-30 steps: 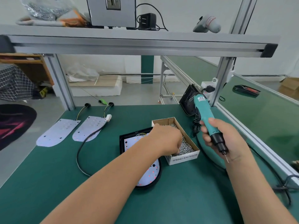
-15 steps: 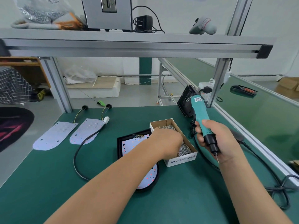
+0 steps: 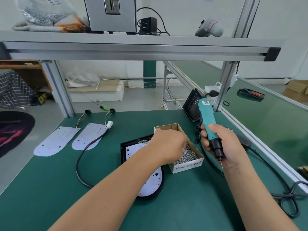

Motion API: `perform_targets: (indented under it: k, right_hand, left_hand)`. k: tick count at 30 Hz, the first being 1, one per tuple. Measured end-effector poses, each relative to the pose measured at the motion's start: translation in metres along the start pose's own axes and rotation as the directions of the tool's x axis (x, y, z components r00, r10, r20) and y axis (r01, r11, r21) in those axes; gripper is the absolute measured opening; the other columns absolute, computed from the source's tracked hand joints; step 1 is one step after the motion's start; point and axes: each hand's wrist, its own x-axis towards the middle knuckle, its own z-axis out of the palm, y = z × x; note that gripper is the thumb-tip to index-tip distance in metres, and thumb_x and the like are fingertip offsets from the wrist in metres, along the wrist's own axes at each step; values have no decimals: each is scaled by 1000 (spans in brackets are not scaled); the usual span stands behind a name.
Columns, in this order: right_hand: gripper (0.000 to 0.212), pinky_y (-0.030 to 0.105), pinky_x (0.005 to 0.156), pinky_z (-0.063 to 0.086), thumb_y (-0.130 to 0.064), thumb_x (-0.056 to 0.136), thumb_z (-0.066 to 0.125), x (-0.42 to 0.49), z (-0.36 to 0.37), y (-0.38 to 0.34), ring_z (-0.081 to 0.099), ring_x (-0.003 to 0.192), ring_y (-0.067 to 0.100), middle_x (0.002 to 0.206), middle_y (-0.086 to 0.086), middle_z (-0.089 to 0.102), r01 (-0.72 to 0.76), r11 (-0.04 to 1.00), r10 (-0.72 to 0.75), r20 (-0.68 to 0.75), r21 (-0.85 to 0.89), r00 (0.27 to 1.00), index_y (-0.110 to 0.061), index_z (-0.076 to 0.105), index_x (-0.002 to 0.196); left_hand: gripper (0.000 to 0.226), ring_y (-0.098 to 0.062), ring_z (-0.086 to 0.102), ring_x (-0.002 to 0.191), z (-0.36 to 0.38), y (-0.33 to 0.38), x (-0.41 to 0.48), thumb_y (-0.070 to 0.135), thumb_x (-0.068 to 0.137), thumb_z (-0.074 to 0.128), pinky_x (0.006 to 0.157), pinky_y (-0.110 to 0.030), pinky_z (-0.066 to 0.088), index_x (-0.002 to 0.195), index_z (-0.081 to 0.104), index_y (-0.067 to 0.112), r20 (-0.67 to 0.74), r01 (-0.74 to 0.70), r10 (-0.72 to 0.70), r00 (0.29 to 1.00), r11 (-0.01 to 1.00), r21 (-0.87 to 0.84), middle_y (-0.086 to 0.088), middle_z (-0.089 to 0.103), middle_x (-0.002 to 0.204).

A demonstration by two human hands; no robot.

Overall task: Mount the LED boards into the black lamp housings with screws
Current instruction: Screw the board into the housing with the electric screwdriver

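A black lamp housing (image 3: 123,152) lies in the middle of the green mat with a white LED board (image 3: 150,185) inside it, partly hidden by my left forearm. My left hand (image 3: 168,145) reaches into a small cardboard box (image 3: 187,165) of silver screws (image 3: 187,155); its fingertips are curled down among them and hidden. My right hand (image 3: 221,147) grips a teal electric screwdriver (image 3: 207,121), bit pointing down, just right of the box. Two loose LED boards (image 3: 55,141) (image 3: 90,135) lie at the left.
A black cable (image 3: 80,162) loops from the loose boards across the mat. The screwdriver cord (image 3: 286,195) coils at the right edge beside the aluminium rail. Another black housing (image 3: 190,105) leans against the frame post. A shelf (image 3: 133,45) spans overhead.
My left hand stays in the screw box, its fingers working among the screws. The right hand with the screwdriver has drifted slightly left, closer to the box.
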Motion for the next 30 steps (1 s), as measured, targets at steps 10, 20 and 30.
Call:
perform_targets:
  k: [10,20,30]
  right_hand:
    - [26,24,51,53,-33,96,70,-8,17,-1,61,62,15,80,3,64,-21,983,15,32,181,999,-10,64,104]
    - [26,23,53,45,-38,94,71,-24,62,-12,49,61,14,76,0,51,130,800,-62,-134,586,989,-16,61,105]
    - [34,27,57,49,-48,90,76,-28,123,-16,55,61,16,74,0,55,169,725,-110,-130,668,985,-15,66,86]
  left_hand:
    - [8,-15,55,69,-46,-44,-72,11,95,64,54,-22,52,87,62,12,194,25,-295,936,-492,-870,-3,58,78]
    - [5,-12,34,59,-25,-57,-123,14,90,59,37,-18,24,87,55,15,372,246,-246,895,-424,-872,-4,53,81]
    - [8,-11,42,60,-19,-44,-127,11,90,69,42,-17,31,82,69,12,361,271,-171,917,-397,-877,-11,66,92]
